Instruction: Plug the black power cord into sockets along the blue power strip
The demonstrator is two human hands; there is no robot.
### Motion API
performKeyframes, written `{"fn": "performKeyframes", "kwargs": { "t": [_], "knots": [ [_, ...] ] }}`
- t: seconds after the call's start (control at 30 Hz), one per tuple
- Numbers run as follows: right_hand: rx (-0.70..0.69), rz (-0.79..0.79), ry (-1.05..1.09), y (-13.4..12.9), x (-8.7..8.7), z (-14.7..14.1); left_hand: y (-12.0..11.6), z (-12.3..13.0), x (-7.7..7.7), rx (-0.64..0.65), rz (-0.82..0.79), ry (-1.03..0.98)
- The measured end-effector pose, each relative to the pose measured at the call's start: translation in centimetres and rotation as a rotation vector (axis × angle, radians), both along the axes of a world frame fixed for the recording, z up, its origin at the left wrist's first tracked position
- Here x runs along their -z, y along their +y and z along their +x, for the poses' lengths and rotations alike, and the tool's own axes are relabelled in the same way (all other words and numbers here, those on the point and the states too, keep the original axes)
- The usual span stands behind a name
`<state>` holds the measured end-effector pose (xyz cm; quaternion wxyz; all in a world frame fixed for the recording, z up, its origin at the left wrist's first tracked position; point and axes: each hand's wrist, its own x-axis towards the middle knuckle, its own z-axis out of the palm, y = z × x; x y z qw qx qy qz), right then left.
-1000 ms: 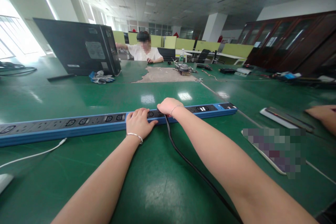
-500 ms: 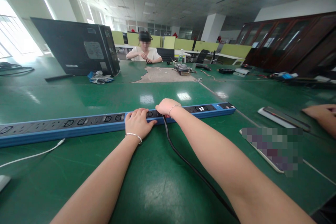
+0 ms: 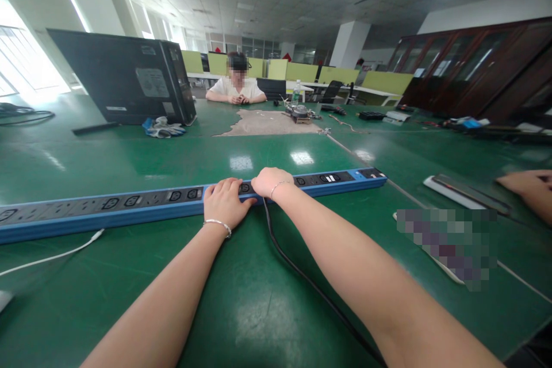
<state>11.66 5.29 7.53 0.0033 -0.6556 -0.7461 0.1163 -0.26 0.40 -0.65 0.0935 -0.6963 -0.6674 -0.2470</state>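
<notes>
A long blue power strip (image 3: 146, 220) with black sockets lies across the green table. My left hand (image 3: 225, 200) grips its middle, fingers over the top and thumb along the front side. Just to the right, my right hand (image 3: 273, 180) is closed at the end of a black power cord (image 3: 297, 267), pressed down over the sockets. The plug itself is hidden under this hand, so I cannot tell how far it sits in a socket. The cord runs from beneath the hand towards me, passing under my right forearm.
A black computer case (image 3: 125, 77) stands at the back left beside gloves (image 3: 164, 127). On the right are a blurred-out phone-like slab (image 3: 448, 247), a white and dark flat device (image 3: 468, 195) and another person's hand (image 3: 528, 187). A person (image 3: 238, 86) sits opposite. A white cable (image 3: 56, 257) lies left.
My right hand has shifted slightly left and tipped further over the sockets, the cord moving with it. My left hand stays on the strip. Opposite, the person's hands have lowered to the table.
</notes>
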Motion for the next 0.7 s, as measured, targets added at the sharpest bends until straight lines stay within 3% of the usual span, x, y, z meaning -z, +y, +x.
{"fn": "performKeyframes", "kwargs": {
  "t": [0.6,0.7],
  "knots": [
    [0.038,0.06,0.098,-0.3,1.9,0.9,-0.2,0.1,-0.3,-0.012,-0.013,0.027],
    [-0.051,0.1,0.16,-0.6,3.0,2.3,-0.1,0.2,-0.3,-0.026,-0.032,0.045]
  ]
}}
